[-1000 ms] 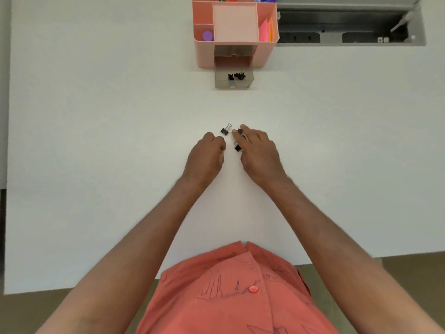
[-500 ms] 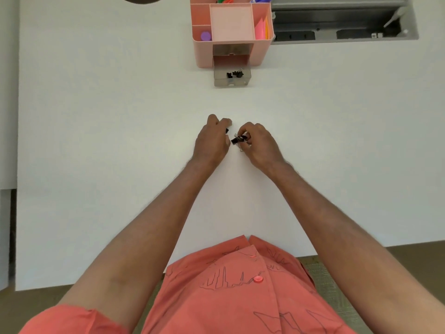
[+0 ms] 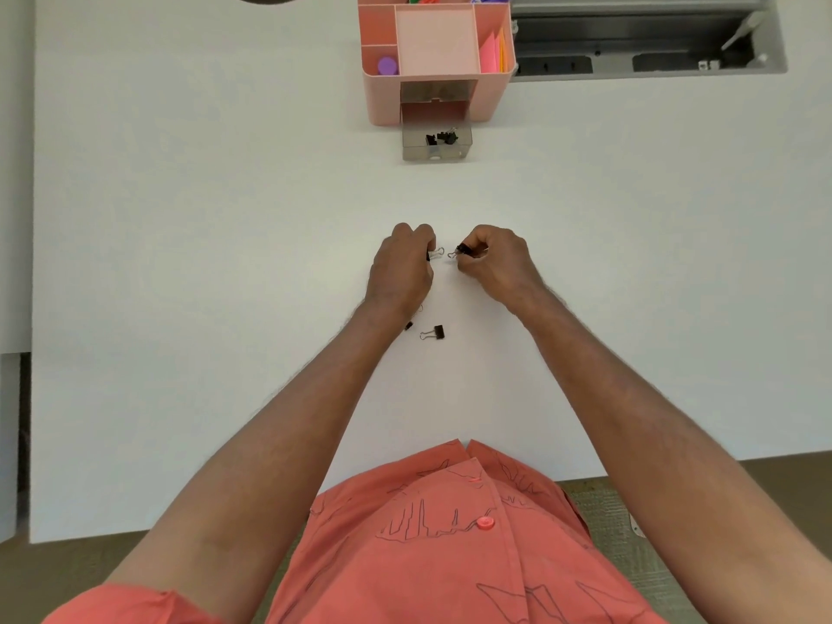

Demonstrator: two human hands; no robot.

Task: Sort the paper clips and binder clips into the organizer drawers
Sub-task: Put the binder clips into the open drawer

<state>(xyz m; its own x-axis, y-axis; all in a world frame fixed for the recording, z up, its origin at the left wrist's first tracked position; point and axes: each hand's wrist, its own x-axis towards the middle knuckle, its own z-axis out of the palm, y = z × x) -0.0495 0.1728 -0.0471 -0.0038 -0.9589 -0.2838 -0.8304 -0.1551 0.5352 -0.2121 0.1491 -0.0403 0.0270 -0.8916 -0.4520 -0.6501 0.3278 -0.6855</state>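
Observation:
My left hand is closed around a small black binder clip, whose wire handles poke out to the right. Just across from it, my right hand pinches another black binder clip. Both hands hover over the middle of the white table. One more binder clip lies on the table below my left hand, and a second one peeks out beside my left wrist. At the far edge stands a pink organizer; its clear lower drawer is pulled out with binder clips inside.
The organizer's top compartments hold a purple cap, pink and orange notes and pens. A grey cable tray is recessed in the table to the right of it. The table's near edge runs just before my orange shirt.
Both hands have lifted clips off the table and drawn slightly apart. Two clips that the hands covered before now show on the table below my left hand.

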